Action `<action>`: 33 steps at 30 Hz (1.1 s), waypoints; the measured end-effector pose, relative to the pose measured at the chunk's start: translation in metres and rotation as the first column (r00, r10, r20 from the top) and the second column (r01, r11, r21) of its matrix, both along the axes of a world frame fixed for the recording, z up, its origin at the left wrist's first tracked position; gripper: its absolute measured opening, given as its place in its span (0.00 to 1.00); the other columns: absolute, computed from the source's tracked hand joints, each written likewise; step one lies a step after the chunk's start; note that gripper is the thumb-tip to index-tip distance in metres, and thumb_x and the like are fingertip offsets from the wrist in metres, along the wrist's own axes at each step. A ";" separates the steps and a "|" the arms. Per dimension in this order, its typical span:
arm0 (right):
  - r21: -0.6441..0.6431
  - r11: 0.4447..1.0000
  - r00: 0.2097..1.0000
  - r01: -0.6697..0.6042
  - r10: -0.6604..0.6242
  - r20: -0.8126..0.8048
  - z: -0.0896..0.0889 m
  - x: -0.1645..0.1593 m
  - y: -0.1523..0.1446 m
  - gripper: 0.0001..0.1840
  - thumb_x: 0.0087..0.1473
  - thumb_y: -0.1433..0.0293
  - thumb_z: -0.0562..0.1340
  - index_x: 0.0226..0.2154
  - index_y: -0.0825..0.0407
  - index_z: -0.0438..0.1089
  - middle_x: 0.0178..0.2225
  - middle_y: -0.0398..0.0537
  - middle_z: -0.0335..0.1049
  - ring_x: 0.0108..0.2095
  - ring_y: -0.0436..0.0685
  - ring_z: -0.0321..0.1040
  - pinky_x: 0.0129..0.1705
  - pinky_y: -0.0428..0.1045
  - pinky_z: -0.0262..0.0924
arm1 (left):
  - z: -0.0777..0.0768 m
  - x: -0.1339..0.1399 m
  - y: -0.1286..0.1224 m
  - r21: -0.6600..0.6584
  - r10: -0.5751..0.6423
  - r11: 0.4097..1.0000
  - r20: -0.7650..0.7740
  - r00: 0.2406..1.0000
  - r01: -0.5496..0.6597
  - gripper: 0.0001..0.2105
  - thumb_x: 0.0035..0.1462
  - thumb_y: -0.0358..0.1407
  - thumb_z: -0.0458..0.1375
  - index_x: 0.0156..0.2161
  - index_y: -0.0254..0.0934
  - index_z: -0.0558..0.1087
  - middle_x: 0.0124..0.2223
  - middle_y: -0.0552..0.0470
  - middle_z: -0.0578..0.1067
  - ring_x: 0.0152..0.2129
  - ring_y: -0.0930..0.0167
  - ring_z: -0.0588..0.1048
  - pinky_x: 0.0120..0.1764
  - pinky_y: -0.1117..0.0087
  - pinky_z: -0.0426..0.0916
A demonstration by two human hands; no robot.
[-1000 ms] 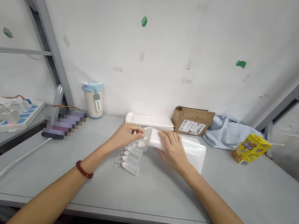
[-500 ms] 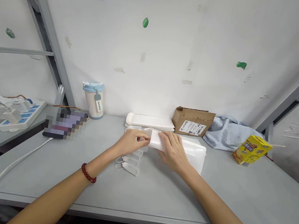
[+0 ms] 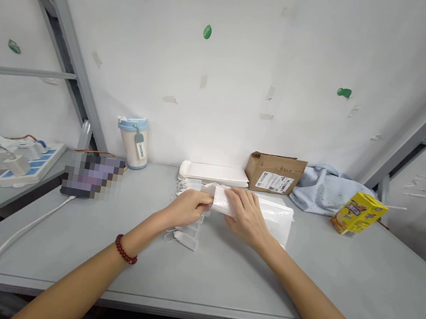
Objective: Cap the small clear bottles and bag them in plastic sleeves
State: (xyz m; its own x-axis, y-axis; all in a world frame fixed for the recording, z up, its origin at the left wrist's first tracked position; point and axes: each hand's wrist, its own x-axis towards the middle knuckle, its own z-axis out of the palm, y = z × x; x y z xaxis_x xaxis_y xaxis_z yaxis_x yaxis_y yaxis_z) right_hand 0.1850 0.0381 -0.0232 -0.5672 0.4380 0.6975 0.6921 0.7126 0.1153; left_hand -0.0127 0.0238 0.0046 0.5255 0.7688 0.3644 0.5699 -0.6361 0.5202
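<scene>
A white bubble mailer (image 3: 274,222) lies across the middle of the table, its left end raised off the surface. My right hand (image 3: 246,215) wraps over that end from above, fingers closed on it. At the mailer's left edge, my left hand (image 3: 188,207) is curled with its fingers pressed together, gripping the edge; part of the fingertips is hidden. Below and behind my left hand lie several small white translucent pieces with thin cord loops, the nearest being a white looped piece (image 3: 186,240). A stack of white mailers (image 3: 214,173) rests just behind.
Along the wall stand a cream tumbler (image 3: 135,146) with a blue lid and an opened cardboard box (image 3: 276,174). Right of these are a light blue cloth (image 3: 323,187) and a yellow drink carton (image 3: 357,215) with a straw. A phone (image 3: 92,177) on a cable and a power strip (image 3: 37,164) sit left.
My left hand's fingers have curled in and closed at the mailer's left edge, the hand turning knuckles-up. My right hand and the mailer have barely moved.
</scene>
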 end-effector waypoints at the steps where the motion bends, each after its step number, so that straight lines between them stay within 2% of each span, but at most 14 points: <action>1: 0.002 1.000 1.000 -0.004 0.004 -0.005 0.000 0.000 0.000 0.25 0.47 0.77 0.56 0.50 0.57 0.56 0.46 0.60 0.64 0.47 0.64 0.59 0.45 0.57 0.54 | 0.000 0.000 0.000 0.009 0.000 1.000 0.008 1.000 0.000 0.13 0.49 0.24 0.44 0.20 0.35 0.67 0.19 0.57 0.62 0.19 0.76 0.59 0.25 0.75 0.53; 4: 0.020 0.999 0.999 -0.032 0.033 -0.030 0.003 0.003 0.003 0.26 0.47 0.76 0.56 0.51 0.56 0.55 0.45 0.59 0.64 0.46 0.64 0.59 0.44 0.58 0.55 | 0.002 0.000 -0.001 0.044 0.046 0.998 0.135 0.990 -0.053 0.13 0.50 0.25 0.46 0.24 0.36 0.72 0.24 0.56 0.71 0.23 0.75 0.66 0.25 0.75 0.56; 7: 0.054 0.996 0.995 -0.066 0.069 -0.075 0.009 0.011 0.006 0.28 0.47 0.75 0.57 0.52 0.54 0.54 0.45 0.58 0.63 0.45 0.64 0.59 0.43 0.58 0.56 | 0.006 -0.002 -0.002 0.104 0.143 0.976 0.360 0.922 -0.191 0.12 0.50 0.27 0.49 0.30 0.36 0.76 0.32 0.52 0.77 0.28 0.73 0.71 0.26 0.76 0.60; 11: 0.169 0.981 0.972 -0.097 0.130 -0.195 0.018 0.024 0.007 0.31 0.45 0.74 0.59 0.53 0.52 0.52 0.44 0.58 0.61 0.45 0.64 0.60 0.43 0.59 0.58 | 0.013 -0.008 -0.003 0.099 0.259 0.927 0.531 0.807 -0.363 0.12 0.49 0.26 0.49 0.26 0.36 0.75 0.28 0.53 0.76 0.22 0.75 0.69 0.24 0.76 0.60; 16: 0.419 0.899 0.895 -0.123 0.283 -0.344 0.027 0.029 0.001 0.30 0.43 0.64 0.58 0.50 0.50 0.52 0.40 0.55 0.58 0.40 0.64 0.60 0.37 0.59 0.60 | 0.015 -0.009 -0.002 0.038 0.334 0.908 0.537 0.775 -0.417 0.11 0.48 0.26 0.48 0.24 0.35 0.73 0.24 0.55 0.73 0.17 0.78 0.64 0.21 0.77 0.57; 20: 0.535 0.835 0.811 -0.124 0.396 -0.431 0.030 0.023 -0.006 0.25 0.43 0.57 0.55 0.44 0.49 0.53 0.35 0.51 0.55 0.32 0.60 0.59 0.30 0.56 0.58 | 0.013 -0.005 -0.004 0.032 0.335 0.911 0.524 0.783 -0.411 0.11 0.48 0.27 0.48 0.24 0.35 0.73 0.25 0.55 0.74 0.18 0.78 0.64 0.22 0.76 0.57; 24: 0.583 0.805 0.782 -0.112 0.433 -0.448 0.028 0.019 -0.009 0.24 0.46 0.52 0.53 0.43 0.48 0.53 0.34 0.50 0.55 0.31 0.59 0.58 0.28 0.55 0.56 | 0.012 -0.002 -0.006 0.026 0.329 0.915 0.526 0.784 -0.402 0.12 0.48 0.27 0.48 0.24 0.35 0.73 0.26 0.55 0.74 0.19 0.77 0.64 0.22 0.76 0.58; 28: 0.588 0.802 0.798 -0.110 0.423 -0.429 0.024 0.020 -0.007 0.28 0.49 0.46 0.47 0.45 0.47 0.53 0.35 0.51 0.56 0.31 0.59 0.59 0.29 0.55 0.56 | 0.012 -0.002 -0.006 0.031 0.323 0.918 0.521 0.790 -0.396 0.12 0.48 0.26 0.48 0.24 0.35 0.73 0.25 0.55 0.74 0.19 0.77 0.64 0.23 0.76 0.58; 33: 0.613 0.783 0.785 -0.109 0.446 -0.430 0.025 0.021 -0.006 0.28 0.50 0.46 0.47 0.46 0.47 0.54 0.35 0.51 0.57 0.31 0.59 0.59 0.29 0.56 0.56 | 0.012 -0.001 -0.007 0.027 0.317 0.923 0.515 0.797 -0.385 0.12 0.48 0.26 0.48 0.24 0.35 0.73 0.26 0.55 0.74 0.19 0.77 0.64 0.23 0.76 0.58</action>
